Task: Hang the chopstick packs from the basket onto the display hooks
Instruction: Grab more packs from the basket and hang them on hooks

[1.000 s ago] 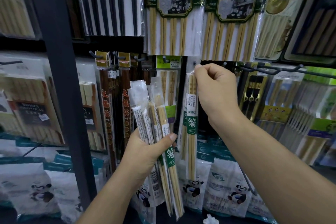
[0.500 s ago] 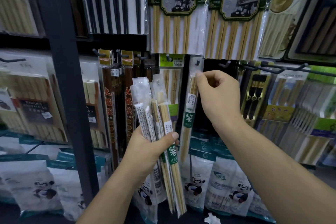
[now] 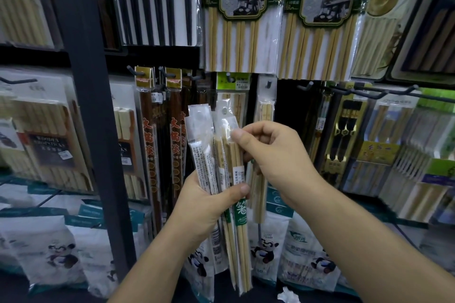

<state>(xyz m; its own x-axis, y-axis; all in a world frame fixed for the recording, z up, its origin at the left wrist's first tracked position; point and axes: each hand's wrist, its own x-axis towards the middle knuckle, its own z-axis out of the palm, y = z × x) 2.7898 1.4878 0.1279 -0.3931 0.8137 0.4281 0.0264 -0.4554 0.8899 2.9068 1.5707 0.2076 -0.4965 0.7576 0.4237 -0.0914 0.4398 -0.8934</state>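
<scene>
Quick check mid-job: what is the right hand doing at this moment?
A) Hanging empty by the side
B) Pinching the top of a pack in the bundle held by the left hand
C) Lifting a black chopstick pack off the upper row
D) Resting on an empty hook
B: the right hand pinches the top of a pack in the bundle that the left hand grips.

A dark metal post [image 3: 83, 106] stands upright left of a crowded shop display, with a black crossbar [image 3: 152, 55] behind it. White panda bags [image 3: 56, 251] line the bottom row. A crumpled white scrap [image 3: 288, 296] lies on the dark surface [image 3: 261, 293] below. The light is dim and even.
</scene>
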